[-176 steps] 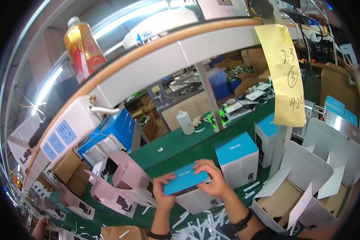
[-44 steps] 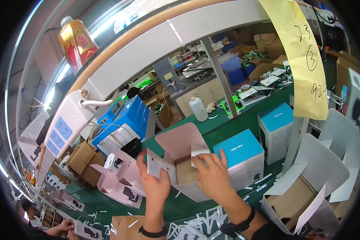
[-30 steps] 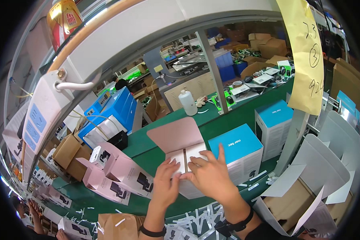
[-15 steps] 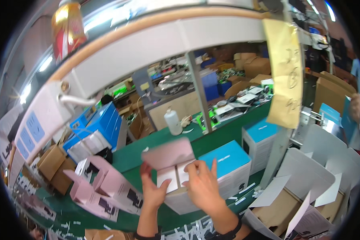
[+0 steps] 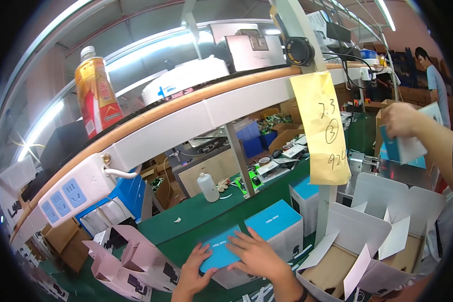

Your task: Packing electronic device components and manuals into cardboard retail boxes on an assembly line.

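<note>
Blue-topped white cardboard box (image 5: 221, 254) sits on the green table (image 5: 196, 221), just in front of the person and touching an identical closed box with a blue lid (image 5: 274, 226) on its far right side. Left hand (image 5: 194, 272) rests at the box's near left edge, fingers spread and flat, gripping nothing. Right hand (image 5: 254, 254) lies palm-down on the blue lid, fingers extended, pressing rather than grasping. Judged step: lid closure, apparently at its end, since the top lies level with no flap standing. Next move would call for a firm two-sided hold on the box walls before lifting, as neither hand is wrapped around it. Pink open cartons (image 5: 131, 261) stand to the left; open white cartons with brown inserts (image 5: 372, 251) stand to the right. A co-worker's hand (image 5: 400, 118) holds a blue-and-white box (image 5: 402, 146) at far right.
</note>
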Motion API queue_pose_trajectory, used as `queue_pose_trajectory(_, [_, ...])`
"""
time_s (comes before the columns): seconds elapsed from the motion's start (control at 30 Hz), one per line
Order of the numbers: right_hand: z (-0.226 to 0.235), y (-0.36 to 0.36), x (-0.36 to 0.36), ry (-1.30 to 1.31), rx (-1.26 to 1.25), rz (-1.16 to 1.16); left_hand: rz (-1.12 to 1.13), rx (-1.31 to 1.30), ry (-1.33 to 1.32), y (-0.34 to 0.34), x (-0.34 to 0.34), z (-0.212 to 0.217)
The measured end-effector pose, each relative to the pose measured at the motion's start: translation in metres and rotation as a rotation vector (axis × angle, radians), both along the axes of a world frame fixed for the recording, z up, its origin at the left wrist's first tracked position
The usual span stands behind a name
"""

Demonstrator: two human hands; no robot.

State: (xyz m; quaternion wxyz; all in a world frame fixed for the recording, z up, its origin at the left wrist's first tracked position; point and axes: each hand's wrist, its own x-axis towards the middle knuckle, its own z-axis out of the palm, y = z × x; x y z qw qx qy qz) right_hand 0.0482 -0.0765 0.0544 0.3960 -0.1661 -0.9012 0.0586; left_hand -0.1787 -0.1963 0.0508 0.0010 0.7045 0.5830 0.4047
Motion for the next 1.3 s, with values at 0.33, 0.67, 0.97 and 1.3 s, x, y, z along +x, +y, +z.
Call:
queue_pose_trajectory(0.33, [0.004, 0.006, -0.002, -0.034, -0.051, -0.001, 0.055, -0.039, 0.271, 0.006, 0.012, 0.015])
queue_pose_trajectory(0.67, [-0.002, 0.017, -0.004, 0.281, -0.222, 0.073, 0.027, -0.019, 0.106, 0.015, 0.018, 0.013])
queue_pose_trajectory(0.97, [-0.018, -0.011, 0.012, 0.176, -0.023, -0.136, 0.21, 0.181, 0.526, 0.015, 0.043, -0.024])
queue_pose_trajectory(1.3, [-0.054, 0.007, -0.015, 0.521, -0.039, -0.089, 0.265, 0.388, 0.334, 0.036, 0.053, -0.042])
